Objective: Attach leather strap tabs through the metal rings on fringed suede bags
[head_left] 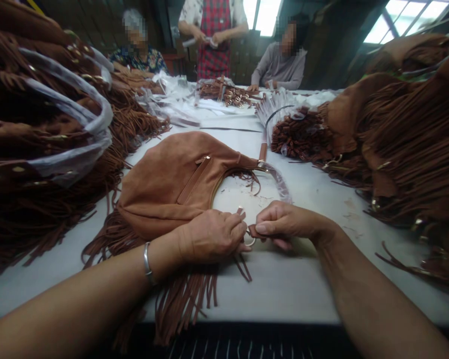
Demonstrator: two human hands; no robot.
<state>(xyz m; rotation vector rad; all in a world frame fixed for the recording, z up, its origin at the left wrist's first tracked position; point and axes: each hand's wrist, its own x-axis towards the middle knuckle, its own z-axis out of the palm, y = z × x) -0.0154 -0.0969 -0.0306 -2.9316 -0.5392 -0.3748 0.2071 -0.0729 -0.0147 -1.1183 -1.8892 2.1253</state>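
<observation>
A brown suede handbag [160, 174] with long fringe [187, 299] lies on the table, its slanted zipper pocket [194, 180] facing up. My left hand [211, 237] is closed on the near end of the bag, beside a gold metal ring [251, 243]. Between the thumb and fingers of my right hand [286, 223] is a brown strap end [257, 230], touching or passing through that ring; which one I cannot tell. A plastic-wrapped handle [280, 183] runs from the bag's far end down towards my right hand. My fingers partly hide the joint.
Piles of fringed brown bags rise at the left [52, 134] and right [407, 114]. A bundle of wrapped straps [295, 132] lies right of the bag. Farther back are loose hardware straps [228, 92] on the white table [314, 199]. Three people are at the far side.
</observation>
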